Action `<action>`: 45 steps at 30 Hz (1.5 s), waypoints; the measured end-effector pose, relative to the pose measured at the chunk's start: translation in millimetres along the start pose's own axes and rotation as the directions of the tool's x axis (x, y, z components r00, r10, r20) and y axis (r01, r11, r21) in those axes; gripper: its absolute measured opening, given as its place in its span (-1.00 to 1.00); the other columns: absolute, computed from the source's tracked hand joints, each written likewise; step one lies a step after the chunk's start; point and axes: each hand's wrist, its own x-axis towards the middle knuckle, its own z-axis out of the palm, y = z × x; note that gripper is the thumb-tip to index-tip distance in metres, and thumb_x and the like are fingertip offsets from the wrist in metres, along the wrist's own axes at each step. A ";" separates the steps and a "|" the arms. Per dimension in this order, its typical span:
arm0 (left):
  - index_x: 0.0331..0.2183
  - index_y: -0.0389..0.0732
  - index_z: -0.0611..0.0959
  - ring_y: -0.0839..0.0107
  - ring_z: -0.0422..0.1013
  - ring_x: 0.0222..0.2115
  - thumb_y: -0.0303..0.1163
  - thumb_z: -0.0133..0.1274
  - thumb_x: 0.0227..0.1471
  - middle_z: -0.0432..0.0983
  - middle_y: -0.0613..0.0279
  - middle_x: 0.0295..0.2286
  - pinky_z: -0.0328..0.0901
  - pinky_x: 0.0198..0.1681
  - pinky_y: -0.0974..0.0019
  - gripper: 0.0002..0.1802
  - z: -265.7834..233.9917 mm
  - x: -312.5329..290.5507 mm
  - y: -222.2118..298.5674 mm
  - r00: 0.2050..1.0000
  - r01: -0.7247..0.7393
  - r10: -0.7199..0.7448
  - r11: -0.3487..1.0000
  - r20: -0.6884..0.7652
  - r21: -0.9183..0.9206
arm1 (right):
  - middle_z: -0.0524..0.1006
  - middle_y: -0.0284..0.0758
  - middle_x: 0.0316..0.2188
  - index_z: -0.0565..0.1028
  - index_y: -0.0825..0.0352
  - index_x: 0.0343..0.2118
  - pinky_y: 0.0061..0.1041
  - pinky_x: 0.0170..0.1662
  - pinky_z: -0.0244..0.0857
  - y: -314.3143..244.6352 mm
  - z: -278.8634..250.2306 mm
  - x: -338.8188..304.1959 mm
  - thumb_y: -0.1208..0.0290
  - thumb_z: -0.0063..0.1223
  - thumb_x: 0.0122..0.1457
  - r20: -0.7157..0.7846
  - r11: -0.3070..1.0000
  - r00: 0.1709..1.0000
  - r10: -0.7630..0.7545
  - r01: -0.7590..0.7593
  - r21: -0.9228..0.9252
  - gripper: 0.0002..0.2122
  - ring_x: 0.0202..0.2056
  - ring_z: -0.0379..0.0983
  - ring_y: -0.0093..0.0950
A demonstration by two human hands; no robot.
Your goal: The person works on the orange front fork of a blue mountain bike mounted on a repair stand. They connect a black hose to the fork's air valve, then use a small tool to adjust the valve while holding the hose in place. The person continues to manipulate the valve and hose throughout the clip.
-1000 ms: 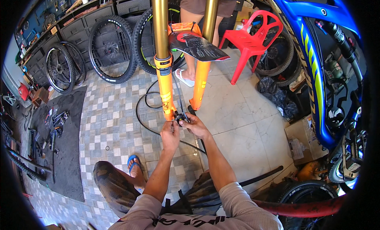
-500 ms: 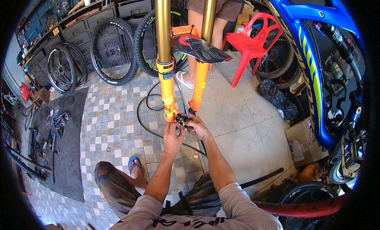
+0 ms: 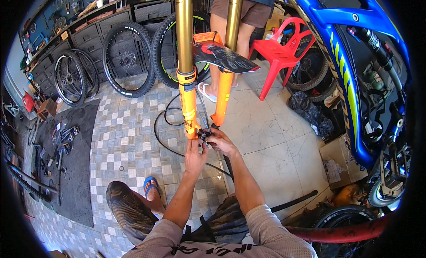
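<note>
An orange suspension fork point(image 3: 188, 105) with gold upper tubes hangs upright in front of me. A small black brake caliper point(image 3: 204, 134) sits at the lower end of its left leg, with a dark hose point(image 3: 160, 140) looping on the floor behind. My right hand point(image 3: 222, 142) grips the caliper from the right, its fingers curled round it. Just left of and below the caliper, my left hand point(image 3: 195, 157) is closed, its fingertips against the foot of the fork leg. Whatever those fingertips pinch is too small to make out.
A dark fender point(image 3: 226, 58) spans the fork legs. Behind it stands a person point(image 3: 217, 31) in brown shorts, beside a red plastic chair point(image 3: 277, 49). A blue bike frame point(image 3: 346, 71) rises at right. Wheels point(image 3: 127, 60) lean on drawers; tools lie on a dark mat point(image 3: 77, 169).
The fork and background sit slightly lower in the picture. Both hands keep nearly the same place at the caliper, which looks slightly turned.
</note>
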 end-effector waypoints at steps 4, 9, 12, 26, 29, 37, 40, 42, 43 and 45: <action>-0.27 -0.29 0.55 0.08 0.53 -0.39 -0.57 0.24 0.01 0.49 -0.01 -0.35 0.44 -0.32 0.09 -0.78 0.5 1.2 -3.8 0.998 -0.056 0.057 0.998 -0.010 0.026 | 0.44 -0.61 -0.49 0.49 0.22 0.09 -0.73 -0.60 -0.08 -1.6 -1.0 1.0 0.46 0.12 0.16 -0.004 0.999 1.000 0.018 -0.018 -0.035 -0.61 -0.62 0.16 -0.79; -0.28 -0.29 0.55 0.05 0.52 -0.42 -0.55 0.25 0.01 0.49 -0.01 -0.35 0.43 -0.35 0.06 -0.78 3.6 -3.1 -11.1 0.998 -0.063 0.062 0.995 0.026 0.071 | 0.42 -0.62 -0.49 0.50 0.19 0.10 -0.73 -0.58 -0.04 -3.9 -3.6 -0.8 0.49 0.10 0.18 0.046 0.998 0.999 0.006 -0.003 -0.057 -0.61 -0.62 0.14 -0.80; -0.29 -0.28 0.57 0.07 0.53 -0.43 -0.56 0.25 0.02 0.50 0.00 -0.35 0.43 -0.36 0.07 -0.81 4.9 -4.8 -11.1 0.997 -0.075 0.074 0.995 0.017 0.061 | 0.41 -0.62 -0.52 0.52 0.19 0.08 -0.72 -0.58 -0.03 -5.5 -3.7 -3.2 0.48 0.10 0.17 0.037 0.998 0.999 -0.004 0.006 -0.070 -0.62 -0.62 0.15 -0.79; -0.27 -0.30 0.60 0.04 0.52 -0.41 -0.56 0.26 0.03 0.52 -0.01 -0.35 0.44 -0.32 0.06 -0.80 2.0 -1.9 -10.3 0.997 -0.062 0.063 0.997 -0.036 0.038 | 0.39 -0.59 -0.51 0.49 0.22 0.13 -0.72 -0.58 -0.03 -4.9 -8.5 -3.3 0.51 0.08 0.17 0.066 0.996 0.998 0.013 -0.008 -0.086 -0.58 -0.62 0.14 -0.78; -0.27 -0.31 0.59 0.02 0.51 -0.42 -0.56 0.26 0.02 0.52 -0.02 -0.35 0.43 -0.34 0.03 -0.79 0.5 1.9 -10.7 1.000 -0.031 0.031 0.999 0.005 0.044 | 0.38 -0.60 -0.49 0.48 0.23 0.14 -0.73 -0.58 -0.04 -5.0 -9.9 -2.5 0.54 0.07 0.15 0.065 0.994 0.998 0.010 -0.003 -0.109 -0.56 -0.62 0.12 -0.79; -0.28 -0.29 0.57 0.18 0.53 -0.45 -0.58 0.30 -0.01 0.52 0.04 -0.35 0.44 -0.37 0.16 -0.76 -1.4 -0.6 -2.4 0.999 -0.042 0.041 0.999 -0.033 -0.021 | 0.38 -0.57 -0.49 0.46 0.24 0.10 -0.73 -0.64 -0.10 -3.9 -13.8 5.4 0.46 0.05 0.21 0.064 0.991 0.992 0.105 -0.110 0.077 -0.63 -0.67 0.06 -0.77; -0.28 -0.29 0.57 0.17 0.53 -0.44 -0.59 0.29 -0.02 0.52 0.04 -0.36 0.44 -0.37 0.15 -0.76 -0.1 0.9 -1.9 0.999 -0.041 0.041 0.999 -0.028 -0.003 | 0.33 -0.57 -0.53 0.45 0.23 0.08 -0.71 -0.65 -0.12 -5.1 -14.9 7.5 0.33 0.03 0.27 0.056 0.991 0.991 0.125 -0.128 0.045 -0.67 -0.70 0.03 -0.76; -0.29 -0.29 0.56 0.17 0.54 -0.44 -0.59 0.28 -0.02 0.52 0.04 -0.37 0.44 -0.36 0.15 -0.76 0.1 2.8 -1.9 0.999 -0.039 0.039 0.999 -0.024 -0.004 | 0.29 -0.58 -0.55 0.44 0.23 0.07 -0.71 -0.65 -0.12 -5.3 -13.7 6.1 0.28 0.02 0.28 0.082 0.993 0.991 0.101 -0.106 0.058 -0.68 -0.70 0.04 -0.76; -0.29 -0.29 0.56 0.16 0.54 -0.44 -0.59 0.28 -0.02 0.52 0.04 -0.37 0.45 -0.36 0.14 -0.76 0.0 4.1 -2.1 0.999 -0.044 0.044 0.999 -0.028 0.016 | 0.27 -0.58 -0.57 0.44 0.23 0.07 -0.71 -0.65 -0.12 -5.3 -12.5 5.1 0.26 0.02 0.29 0.050 0.990 0.990 0.130 -0.133 0.052 -0.68 -0.70 0.04 -0.76; -0.30 -0.29 0.56 0.16 0.54 -0.43 -0.59 0.28 -0.02 0.52 0.04 -0.38 0.45 -0.36 0.13 -0.77 -0.4 6.1 -2.2 1.000 -0.017 0.018 0.999 -0.019 0.038 | 0.26 -0.58 -0.57 0.44 0.22 0.05 -0.71 -0.65 -0.12 -4.6 -8.0 3.2 0.27 0.01 0.30 0.039 0.994 0.995 0.088 -0.090 0.069 -0.69 -0.70 0.04 -0.76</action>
